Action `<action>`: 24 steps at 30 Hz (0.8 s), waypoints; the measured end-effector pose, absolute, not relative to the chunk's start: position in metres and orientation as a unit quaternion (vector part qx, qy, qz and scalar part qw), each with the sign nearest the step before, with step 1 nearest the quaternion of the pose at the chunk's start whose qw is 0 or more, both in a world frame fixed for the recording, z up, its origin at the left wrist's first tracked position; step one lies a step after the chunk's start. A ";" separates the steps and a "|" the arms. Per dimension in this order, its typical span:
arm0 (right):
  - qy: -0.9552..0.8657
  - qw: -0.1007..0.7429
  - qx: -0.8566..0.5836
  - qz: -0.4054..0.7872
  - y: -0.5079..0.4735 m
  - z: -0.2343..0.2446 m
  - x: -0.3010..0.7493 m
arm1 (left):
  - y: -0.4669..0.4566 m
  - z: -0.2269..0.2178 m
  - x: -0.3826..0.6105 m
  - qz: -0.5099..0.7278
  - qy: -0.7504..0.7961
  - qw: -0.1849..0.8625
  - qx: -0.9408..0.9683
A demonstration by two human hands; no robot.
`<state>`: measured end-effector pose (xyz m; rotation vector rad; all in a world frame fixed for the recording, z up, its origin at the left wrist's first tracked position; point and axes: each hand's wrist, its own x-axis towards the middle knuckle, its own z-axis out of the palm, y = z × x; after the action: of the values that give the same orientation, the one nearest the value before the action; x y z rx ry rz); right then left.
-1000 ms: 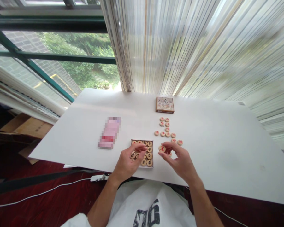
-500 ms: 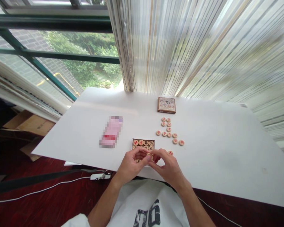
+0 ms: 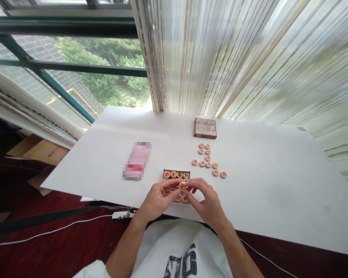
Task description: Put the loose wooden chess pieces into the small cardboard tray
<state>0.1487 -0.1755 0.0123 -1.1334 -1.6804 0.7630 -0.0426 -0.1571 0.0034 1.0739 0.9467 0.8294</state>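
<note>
A round wooden Chinese chess piece point(image 3: 182, 186) with a red character faces up between both hands, above an open box point(image 3: 176, 170) of such pieces. My left hand point(image 3: 159, 196) pinches its left side with thumb and forefinger. On its other side, the fingers of my right hand point(image 3: 205, 200) are closed round the edge. Pieces with red and black characters, such as the black-marked piece point(image 3: 185, 175), fill the box's far row; my hands hide much of the middle. Right of the box, a piece mostly covered by my right hand lies on the white table point(image 3: 263, 166).
Several red-marked pieces point(image 3: 208, 158) lie loose beyond and to the right of the box. Behind them rests a flat brown box lid point(image 3: 205, 128) with printed writing. A blurred pink object point(image 3: 137, 160) lies on the left. The string curtain point(image 3: 188, 58) hangs along the table's far edge.
The held piece has been turned so its red character now shows upward. My fingers have shifted to its two sides, and more near-row pieces in the box are visible.
</note>
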 end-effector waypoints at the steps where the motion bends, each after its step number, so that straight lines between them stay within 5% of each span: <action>1: -0.683 0.469 -0.465 0.312 -0.175 0.012 0.149 | -0.157 0.003 -0.043 0.365 0.423 0.677 0.479; 17: -0.665 0.456 -0.476 0.351 -0.178 0.007 0.148 | -0.159 0.012 -0.044 0.339 0.447 0.618 0.551; 24: -0.634 0.443 -0.482 0.411 -0.177 0.006 0.142 | -0.163 0.019 -0.056 0.306 0.482 0.419 0.706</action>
<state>0.1416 -0.1773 0.0064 -1.1948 -1.5732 1.0197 -0.0555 -0.1630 0.0194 1.7704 1.2080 0.7665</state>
